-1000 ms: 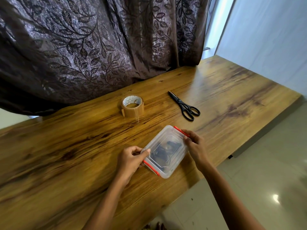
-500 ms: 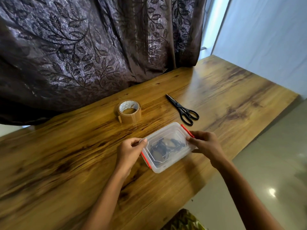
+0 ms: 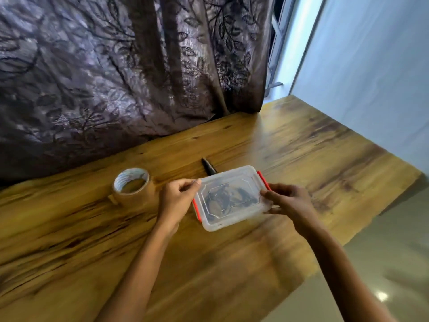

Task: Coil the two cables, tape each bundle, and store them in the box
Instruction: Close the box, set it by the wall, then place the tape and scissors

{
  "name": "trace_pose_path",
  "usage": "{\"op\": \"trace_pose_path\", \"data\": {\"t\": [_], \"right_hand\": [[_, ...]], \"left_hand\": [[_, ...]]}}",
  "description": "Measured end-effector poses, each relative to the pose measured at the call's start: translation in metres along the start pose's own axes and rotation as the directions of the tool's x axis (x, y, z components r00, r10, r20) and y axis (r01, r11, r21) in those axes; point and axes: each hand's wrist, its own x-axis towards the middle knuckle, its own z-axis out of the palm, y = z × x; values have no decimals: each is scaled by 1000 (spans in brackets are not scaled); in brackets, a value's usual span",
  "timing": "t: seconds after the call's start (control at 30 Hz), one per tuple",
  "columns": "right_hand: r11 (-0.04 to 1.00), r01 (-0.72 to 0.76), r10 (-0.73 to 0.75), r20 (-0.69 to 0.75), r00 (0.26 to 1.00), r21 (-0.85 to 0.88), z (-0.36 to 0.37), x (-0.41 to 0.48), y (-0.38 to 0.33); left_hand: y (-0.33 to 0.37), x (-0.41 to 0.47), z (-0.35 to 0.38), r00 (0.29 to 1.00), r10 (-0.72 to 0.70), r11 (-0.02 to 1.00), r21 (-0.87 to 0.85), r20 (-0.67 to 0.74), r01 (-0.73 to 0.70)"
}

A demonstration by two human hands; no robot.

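Observation:
A clear plastic box (image 3: pixel 241 177) with its lid on and red clips at both short ends is held slightly above the wooden table (image 3: pixel 313 147). Dark coiled cables (image 3: pixel 228 196) show through the lid. My left hand (image 3: pixel 177 201) grips the box's left end by the red clip. The right end, at the other red clip, is held by my right hand (image 3: pixel 290 202). The box hides most of the black scissors (image 3: pixel 208 167); only the blade tips stick out behind it.
A roll of brown packing tape (image 3: pixel 132 188) stands on the table just left of my left hand. A dark patterned curtain (image 3: pixel 130 73) hangs along the table's far edge. The table's right edge drops to a tiled floor (image 3: pixel 383 263).
Both hands have moved the box away from me and turned it more level; it now covers most of the scissors. The view has tilted upward.

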Motion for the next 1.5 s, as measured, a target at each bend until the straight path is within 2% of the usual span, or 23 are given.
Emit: {"op": "trace_pose_path", "data": {"t": [0.13, 0.37, 0.63, 0.83, 1.2, 1.4, 1.5], "right_hand": [[995, -21, 26, -48, 998, 102, -48, 37, -3], [973, 16, 50, -274, 961, 232, -138, 109, -17], [933, 77, 138, -545, 827, 353, -205, 208, -22], [887, 108, 236, -642, 729, 449, -231, 272, -26], [808, 115, 390, -671, 631, 578, -249, 323, -33], [801, 86, 408, -646, 646, 593, -248, 324, -30], [747, 105, 417, -586, 695, 657, -248, 319, -31]], "left_hand": [[23, 21, 51, 1000, 17, 1000, -16, -23, -17], [60, 43, 136, 1000, 28, 996, -81, 10, -27], [85, 70, 184, 996, 67, 998, -11, 56, -67], [91, 89, 201, 996, 61, 998, 4, 71, -61], [90, 105, 222, 997, 11, 1000, 17, 70, -13], [88, 102, 221, 998, -19, 999, 29, 68, 17], [85, 100, 220, 998, -18, 999, 41, 62, 15]]}}
